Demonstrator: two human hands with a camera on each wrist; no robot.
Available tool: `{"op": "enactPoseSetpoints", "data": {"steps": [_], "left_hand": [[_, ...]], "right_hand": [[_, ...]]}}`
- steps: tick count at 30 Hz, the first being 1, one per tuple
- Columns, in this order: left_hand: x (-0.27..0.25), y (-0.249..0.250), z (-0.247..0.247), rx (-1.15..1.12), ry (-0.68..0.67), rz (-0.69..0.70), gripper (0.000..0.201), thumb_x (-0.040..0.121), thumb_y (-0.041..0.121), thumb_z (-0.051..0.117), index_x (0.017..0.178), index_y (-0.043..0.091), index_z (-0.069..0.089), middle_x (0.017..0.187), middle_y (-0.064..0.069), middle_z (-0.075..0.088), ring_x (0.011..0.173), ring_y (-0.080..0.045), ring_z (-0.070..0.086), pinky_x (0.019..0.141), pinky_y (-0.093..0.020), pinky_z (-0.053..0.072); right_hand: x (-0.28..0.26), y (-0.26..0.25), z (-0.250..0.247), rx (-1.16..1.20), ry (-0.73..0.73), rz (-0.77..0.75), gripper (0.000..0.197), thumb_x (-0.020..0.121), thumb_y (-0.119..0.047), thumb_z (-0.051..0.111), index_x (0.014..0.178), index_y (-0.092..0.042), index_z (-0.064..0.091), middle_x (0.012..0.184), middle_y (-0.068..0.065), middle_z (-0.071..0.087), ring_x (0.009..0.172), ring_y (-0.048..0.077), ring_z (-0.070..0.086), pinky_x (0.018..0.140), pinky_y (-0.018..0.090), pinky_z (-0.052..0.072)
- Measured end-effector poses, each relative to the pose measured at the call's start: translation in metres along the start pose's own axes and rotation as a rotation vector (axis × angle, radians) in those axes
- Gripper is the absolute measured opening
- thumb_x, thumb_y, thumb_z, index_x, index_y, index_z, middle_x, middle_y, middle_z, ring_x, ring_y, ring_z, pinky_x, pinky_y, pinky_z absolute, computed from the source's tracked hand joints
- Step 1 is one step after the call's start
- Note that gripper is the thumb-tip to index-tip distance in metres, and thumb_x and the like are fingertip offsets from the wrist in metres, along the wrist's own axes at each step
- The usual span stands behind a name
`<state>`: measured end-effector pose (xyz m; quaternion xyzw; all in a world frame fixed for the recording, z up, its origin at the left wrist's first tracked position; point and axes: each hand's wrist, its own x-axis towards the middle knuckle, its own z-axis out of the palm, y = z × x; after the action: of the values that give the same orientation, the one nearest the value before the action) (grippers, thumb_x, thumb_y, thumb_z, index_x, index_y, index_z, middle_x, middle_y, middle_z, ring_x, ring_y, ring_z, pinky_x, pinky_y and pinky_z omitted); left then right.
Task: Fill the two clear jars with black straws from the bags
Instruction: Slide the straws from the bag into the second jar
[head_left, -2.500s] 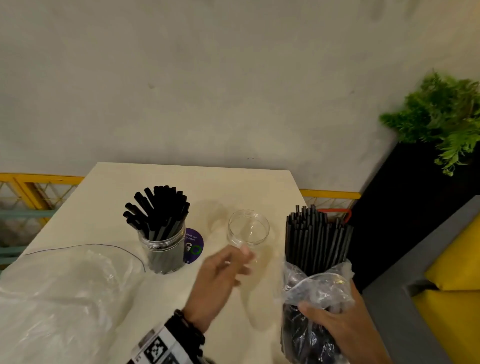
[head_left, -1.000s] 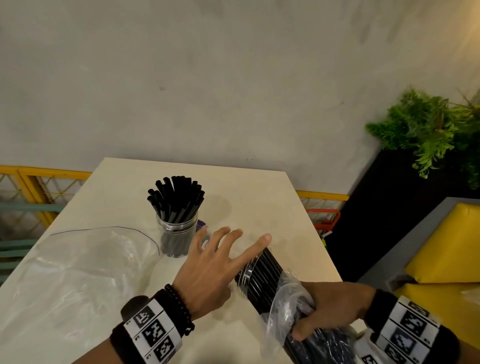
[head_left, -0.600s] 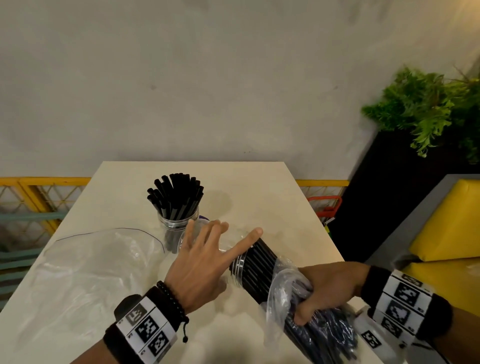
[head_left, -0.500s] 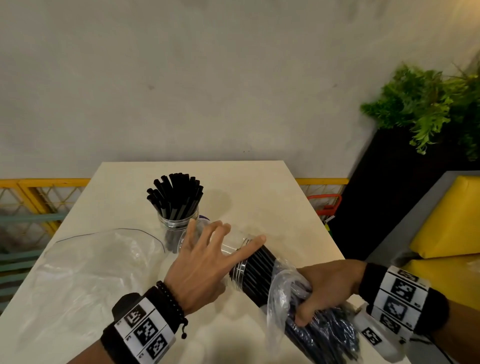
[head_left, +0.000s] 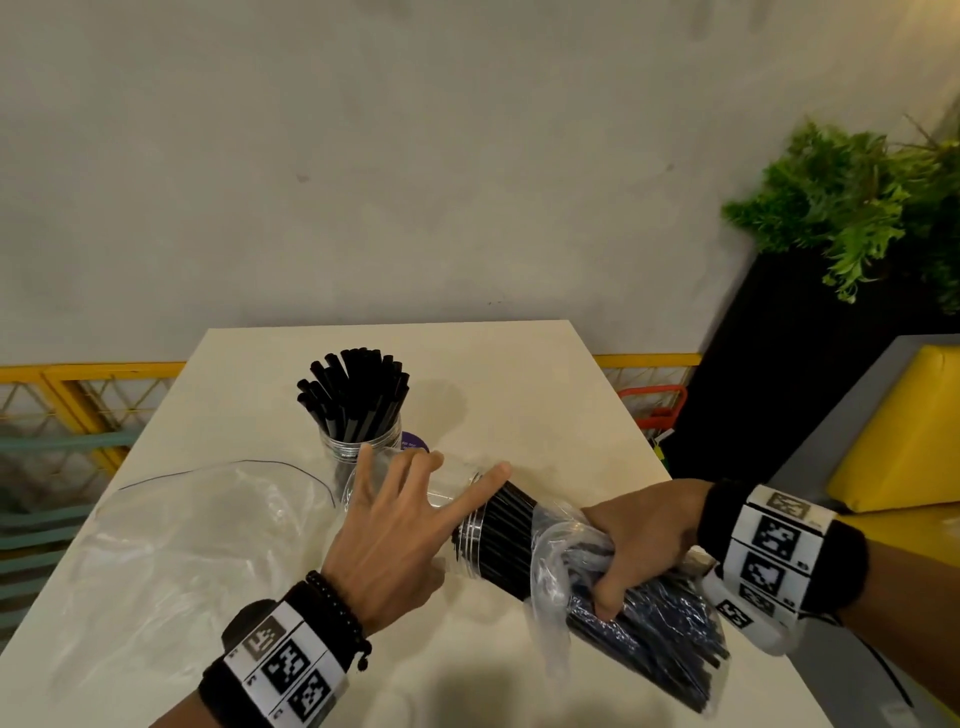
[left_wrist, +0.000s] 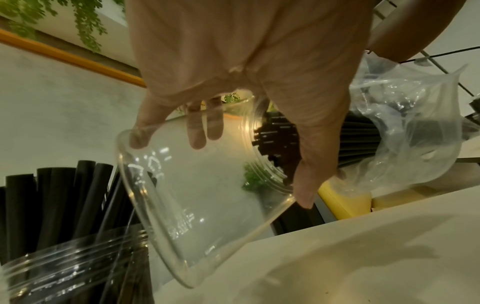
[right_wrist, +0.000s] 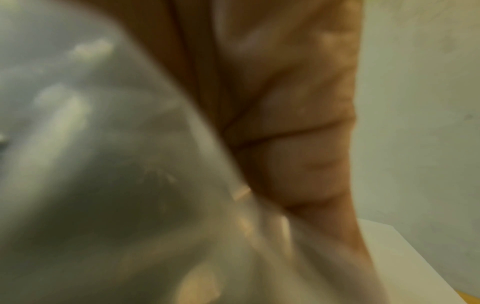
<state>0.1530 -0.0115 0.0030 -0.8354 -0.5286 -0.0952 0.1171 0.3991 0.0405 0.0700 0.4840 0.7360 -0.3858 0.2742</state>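
Observation:
My left hand (head_left: 389, 540) grips the empty clear jar (head_left: 441, 491), tipped on its side just above the table, fingers spread over it and thumb beneath. In the left wrist view the jar (left_wrist: 202, 205) shows black straw ends (left_wrist: 278, 133) at its mouth. My right hand (head_left: 639, 540) clutches the clear bag (head_left: 639, 639) around a bundle of black straws (head_left: 504, 540), whose ends sit inside the jar's threaded rim. The right wrist view is blurred, showing only bag plastic (right_wrist: 103, 164) and palm. A second jar (head_left: 358, 452), packed with straws, stands upright behind my left hand.
An empty clear bag (head_left: 182, 545) lies on the left of the cream table (head_left: 519, 395). A purple disc (head_left: 415, 446) lies beside the full jar. The table's right edge is near my right wrist. A black planter with green plant (head_left: 857, 208) and yellow seat (head_left: 904, 431) stand to the right.
The empty jar stood upright on the table; my left hand has taken it and tipped it sideways. My right hand has lowered the bag so the straw ends entered the jar's mouth.

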Motion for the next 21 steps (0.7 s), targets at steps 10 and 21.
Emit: {"op": "enactPoseSetpoints", "data": {"steps": [10, 21], "left_hand": [[0.001, 0.017, 0.003, -0.140, -0.086, -0.082, 0.130, 0.044, 0.047, 0.085, 0.152, 0.044, 0.013, 0.119, -0.006, 0.049, 0.112, -0.028, 0.052, 0.097, -0.063, 0.047], [-0.003, 0.024, 0.053, -0.929, 0.232, -0.282, 0.123, 0.045, 0.030, 0.095, 0.141, 0.046, 0.019, 0.125, 0.020, 0.030, 0.121, 0.012, 0.030, 0.088, 0.004, 0.034]], "right_hand": [[-0.017, -0.057, -0.028, -0.606, 0.250, 0.098, 0.071, 0.067, -0.043, 0.080, 0.123, -0.020, 0.043, 0.106, 0.001, 0.062, 0.089, 0.023, 0.061, 0.071, 0.030, 0.046], [-0.032, -0.138, -0.022, -1.152, 0.568, 0.127, 0.033, 0.097, -0.020, 0.052, 0.130, -0.016, 0.052, 0.079, 0.004, 0.056, 0.096, 0.028, 0.059, 0.109, 0.076, 0.001]]}}
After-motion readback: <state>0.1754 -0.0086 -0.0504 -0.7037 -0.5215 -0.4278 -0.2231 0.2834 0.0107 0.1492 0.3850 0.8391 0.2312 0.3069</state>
